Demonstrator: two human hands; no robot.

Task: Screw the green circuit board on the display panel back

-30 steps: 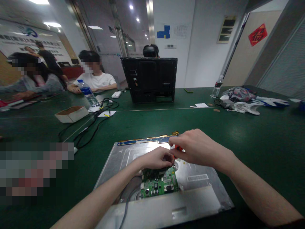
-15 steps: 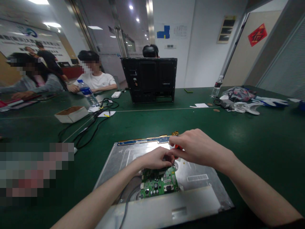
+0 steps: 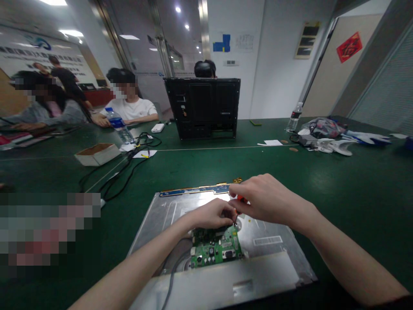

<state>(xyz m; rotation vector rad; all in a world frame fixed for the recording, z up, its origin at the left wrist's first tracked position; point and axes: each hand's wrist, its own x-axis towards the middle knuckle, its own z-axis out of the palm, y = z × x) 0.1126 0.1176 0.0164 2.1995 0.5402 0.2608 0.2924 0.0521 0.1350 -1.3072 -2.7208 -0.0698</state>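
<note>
A silver metal panel (image 3: pixel 267 267) lies on the green table, with a green circuit board (image 3: pixel 216 249) on its middle and a thin blue board strip (image 3: pixel 193 190) along its far edge. My right hand (image 3: pixel 258 196) is closed round an orange-red tool (image 3: pixel 241 199), whose tip points down at the board's upper right corner. My left hand (image 3: pixel 217 214) has its fingertips pinched beside that tip, over the board's far edge; what they grip, if anything, is hidden. A grey cable (image 3: pixel 176 271) runs from the board's left side.
A black monitor casing (image 3: pixel 206 107) stands across the table. To the left are an open box (image 3: pixel 97 155), black cables (image 3: pixel 129 172) and a bottle (image 3: pixel 118 125). Another bottle (image 3: pixel 294 117) and white gloves (image 3: pixel 332 145) lie at the right. People sit beyond.
My right hand has shifted very slightly, opening a small gap from my left fingertips. The panel and board stay put.
</note>
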